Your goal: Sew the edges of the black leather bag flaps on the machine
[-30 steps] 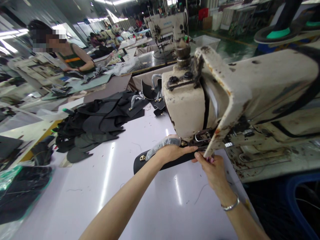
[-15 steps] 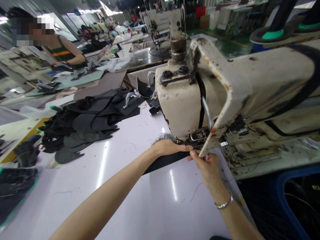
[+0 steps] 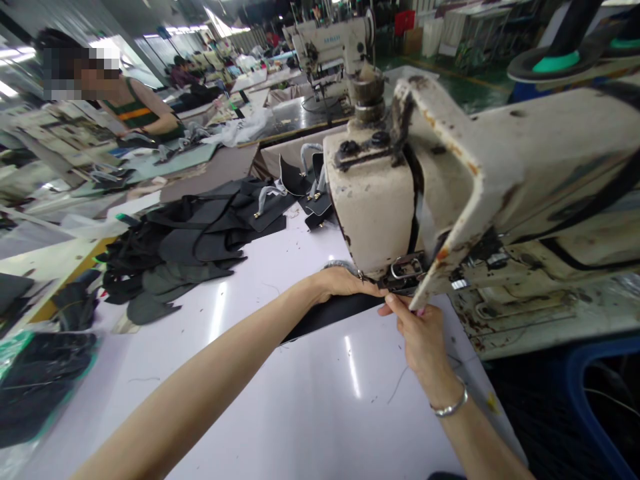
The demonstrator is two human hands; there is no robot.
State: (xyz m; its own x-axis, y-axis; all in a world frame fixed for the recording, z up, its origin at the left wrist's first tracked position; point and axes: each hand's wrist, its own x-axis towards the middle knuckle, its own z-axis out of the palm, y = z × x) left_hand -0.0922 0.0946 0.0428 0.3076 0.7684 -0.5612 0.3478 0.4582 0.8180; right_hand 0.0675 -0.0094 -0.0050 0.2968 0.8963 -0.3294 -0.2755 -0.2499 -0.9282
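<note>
A black flat piece [image 3: 333, 312], perhaps leather or fabric, lies under the head of a worn cream sewing machine [image 3: 373, 213]. My left hand [image 3: 345, 283] rests flat on it with fingers stretched toward the presser area, beside a grey wrapped handle [image 3: 340, 265] partly hidden behind the hand. Close by, my right hand [image 3: 417, 327] pinches the piece's near edge, thumb and forefinger together, just under the machine's bent metal guard [image 3: 453, 233]. A silver bracelet circles the right wrist. The needle and the fingertips' exact contact are hidden.
Dark cut pieces [image 3: 200, 230] are heaped left on the white tabletop [image 3: 240, 393]. More black pieces with grey handles [image 3: 270, 197] lie behind the machine head. A plastic-wrapped bundle [image 3: 45, 380] sits far left, a blue bin [image 3: 580, 393] lower right. Another person [image 3: 145, 110] works across.
The view has shifted a little, so everything sits slightly further right. Both hands keep nearly the same place on the black piece. The machine's silver lever now looks blurred.
</note>
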